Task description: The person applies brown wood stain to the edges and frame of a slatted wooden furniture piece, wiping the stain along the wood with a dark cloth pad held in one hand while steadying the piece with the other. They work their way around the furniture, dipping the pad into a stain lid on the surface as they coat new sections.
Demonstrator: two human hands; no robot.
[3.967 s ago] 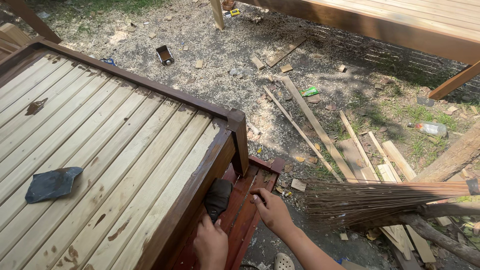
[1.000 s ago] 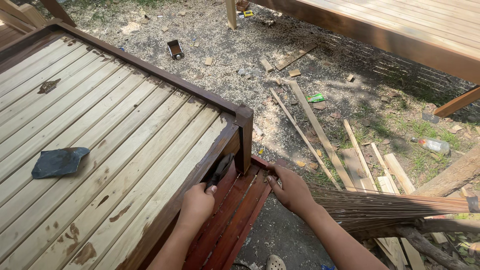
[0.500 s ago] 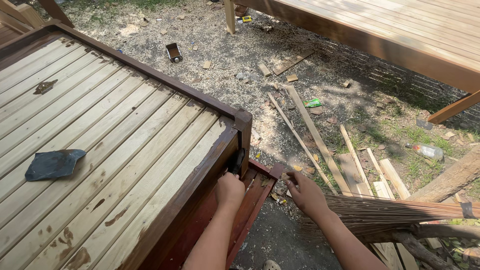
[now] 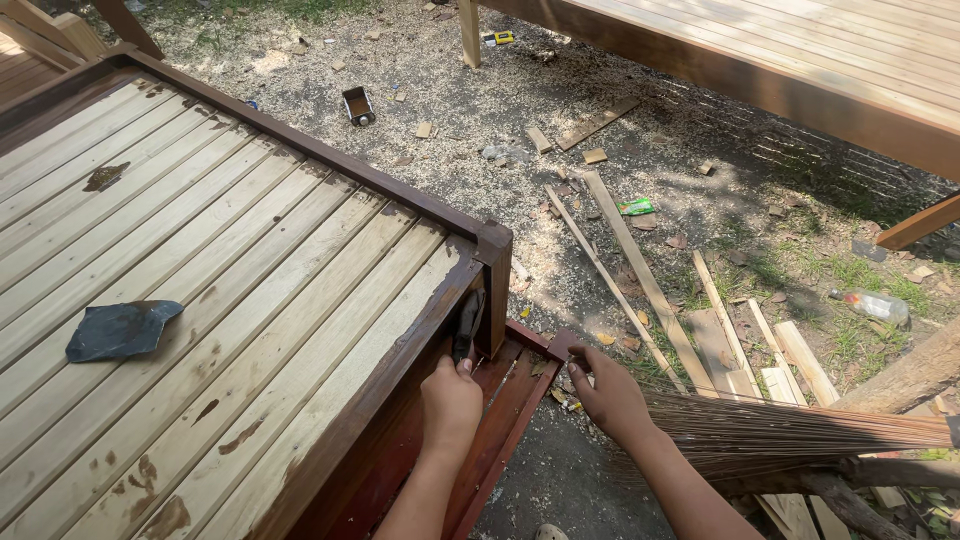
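Observation:
My left hand (image 4: 450, 402) grips a dark brush (image 4: 467, 322) and presses its head against the inner side of the brown corner post (image 4: 494, 285) of a slatted wooden bed frame (image 4: 250, 300). My right hand (image 4: 606, 393) rests on the end of a reddish-brown stained rail (image 4: 520, 375) that lies low beside the frame. The frame's edge is stained dark brown; its slats are pale with brown patches.
A dark cloth (image 4: 120, 330) lies on the slats at left. A stick broom (image 4: 790, 435) lies to the right over loose planks (image 4: 640, 270). Sawdust, wood scraps, a small can (image 4: 357, 104) and a plastic bottle (image 4: 870, 305) litter the ground. Another wooden platform (image 4: 800, 60) stands beyond.
My left hand has moved the brush up along the frame's side to the corner post. My right hand has shifted slightly on the stained rail. The view moved closer to the corner.

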